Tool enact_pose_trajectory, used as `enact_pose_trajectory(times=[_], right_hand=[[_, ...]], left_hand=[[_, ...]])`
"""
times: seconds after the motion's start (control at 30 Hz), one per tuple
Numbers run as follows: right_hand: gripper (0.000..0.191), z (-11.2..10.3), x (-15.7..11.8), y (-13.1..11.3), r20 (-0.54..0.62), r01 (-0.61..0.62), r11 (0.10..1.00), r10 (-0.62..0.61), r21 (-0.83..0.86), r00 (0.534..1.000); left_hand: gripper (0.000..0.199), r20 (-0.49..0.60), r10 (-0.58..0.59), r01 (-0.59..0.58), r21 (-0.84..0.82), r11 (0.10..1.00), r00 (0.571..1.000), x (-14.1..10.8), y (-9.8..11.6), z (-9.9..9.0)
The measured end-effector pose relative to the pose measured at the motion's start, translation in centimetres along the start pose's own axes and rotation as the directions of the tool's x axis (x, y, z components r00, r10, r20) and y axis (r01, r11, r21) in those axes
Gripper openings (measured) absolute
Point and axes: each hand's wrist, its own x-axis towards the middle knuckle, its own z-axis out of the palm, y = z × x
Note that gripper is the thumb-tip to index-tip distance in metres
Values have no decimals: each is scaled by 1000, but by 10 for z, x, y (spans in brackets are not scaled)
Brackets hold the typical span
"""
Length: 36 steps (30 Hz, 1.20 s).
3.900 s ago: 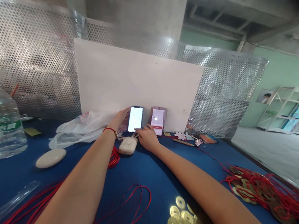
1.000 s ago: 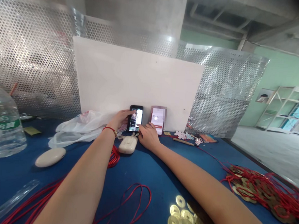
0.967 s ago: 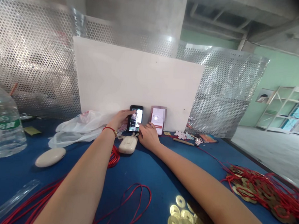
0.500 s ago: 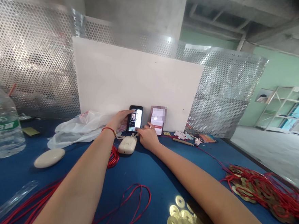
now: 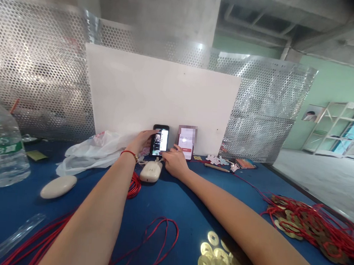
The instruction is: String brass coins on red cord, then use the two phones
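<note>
A black phone (image 5: 160,141) stands upright against the white board (image 5: 161,91), its screen lit. My left hand (image 5: 143,141) is at its left side, fingers closed on that edge, with the thumb or a finger over the screen. At the phone's lower right corner is my right hand (image 5: 175,160), its fingers partly bent; whether it grips the phone cannot be made out. Just right of that hand a second phone (image 5: 186,143) leans on the board, showing a pale screen with a red button. A cream case (image 5: 150,172) lies below, between my wrists.
Gold coins (image 5: 219,262) lie near the front, with red cord (image 5: 164,244) beside them. Corded coins (image 5: 306,228) are heaped at right. At left are a large water bottle (image 5: 3,148), a cream oval object (image 5: 58,187) and a plastic bag (image 5: 93,151).
The digits on the second phone's screen have changed. Both hands and the black phone have hardly moved.
</note>
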Motion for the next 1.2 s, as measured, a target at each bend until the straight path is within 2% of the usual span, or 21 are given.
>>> enact_pose_trajectory(times=[0.27, 0.47, 0.7, 1.07, 1.2], right_hand=[[22, 1, 0, 0, 8, -22, 1000, 22, 4, 1000], [22, 0, 0, 0, 10, -30, 1000, 30, 4, 1000], [23, -1, 1, 0, 29, -38, 999, 37, 18, 999], [23, -3, 0, 0, -17, -66, 997, 67, 34, 998], [24, -5, 1, -4, 86, -159, 987, 160, -22, 983]], left_hand=[[44, 11, 19, -20, 15, 1000, 1000, 0, 0, -1], [51, 182, 41, -50, 46, 998, 983, -6, 1, -4], [47, 65, 68, -74, 84, 994, 996, -3, -1, 4], [50, 78, 86, -95, 118, 988, 993, 3, -5, -2], [51, 77, 52, -61, 110, 992, 996, 7, -6, -3]])
